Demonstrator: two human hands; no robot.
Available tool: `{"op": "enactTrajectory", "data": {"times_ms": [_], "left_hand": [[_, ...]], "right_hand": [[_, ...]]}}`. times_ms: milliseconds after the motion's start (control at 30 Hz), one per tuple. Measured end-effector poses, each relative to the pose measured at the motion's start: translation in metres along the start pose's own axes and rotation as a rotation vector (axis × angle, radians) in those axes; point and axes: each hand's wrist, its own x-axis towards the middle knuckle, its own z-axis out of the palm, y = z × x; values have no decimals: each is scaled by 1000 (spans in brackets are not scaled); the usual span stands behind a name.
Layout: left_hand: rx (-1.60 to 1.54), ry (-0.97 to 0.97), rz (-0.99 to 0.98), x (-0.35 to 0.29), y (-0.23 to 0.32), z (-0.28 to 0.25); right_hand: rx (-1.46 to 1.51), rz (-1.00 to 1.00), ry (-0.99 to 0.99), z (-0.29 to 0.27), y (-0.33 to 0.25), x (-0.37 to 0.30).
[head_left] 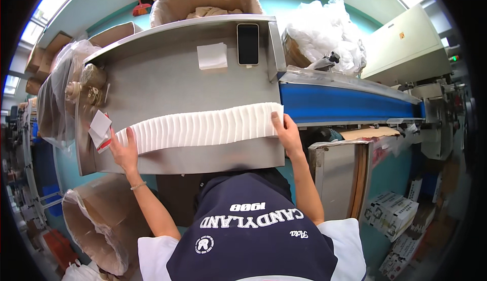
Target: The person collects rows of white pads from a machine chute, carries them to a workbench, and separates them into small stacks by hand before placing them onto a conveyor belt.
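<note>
A long row of white folded paper napkins (203,128) lies across the grey metal worktable (152,83). My left hand (125,150) presses flat against the row's left end. My right hand (286,133) presses against its right end, by the table's corner. Both hands squeeze the row between them. A small white packet with a red edge (100,129) lies just left of my left hand.
A black phone (248,43) and a small napkin stack (212,56) lie at the table's back. A blue conveyor belt (345,104) runs off to the right. Cardboard boxes (205,2) stand behind, a lined bin (99,225) sits at lower left, and plastic bags (324,30) pile at back right.
</note>
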Motion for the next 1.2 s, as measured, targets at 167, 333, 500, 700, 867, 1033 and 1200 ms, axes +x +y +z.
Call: {"op": "enactTrajectory", "data": {"times_ms": [167, 333, 500, 700, 867, 1033, 1200], "left_hand": [[89, -28, 9, 0, 10, 3], [65, -87, -51, 2, 15, 0], [15, -93, -20, -8, 26, -3], [19, -115, -70, -14, 36, -5], [49, -100, -118, -15, 39, -5], [0, -57, -48, -13, 33, 8], [30, -56, -44, -14, 41, 9]], "right_hand": [[63, 99, -57, 1, -4, 4], [330, 405, -177, -23, 6, 1], [392, 230, 65, -41, 16, 10], [-228, -21, -13, 11, -6, 3], [313, 311, -116, -14, 5, 5], [349, 208, 90, -30, 10, 10], [-313, -87, -35, 16, -8, 2]]}}
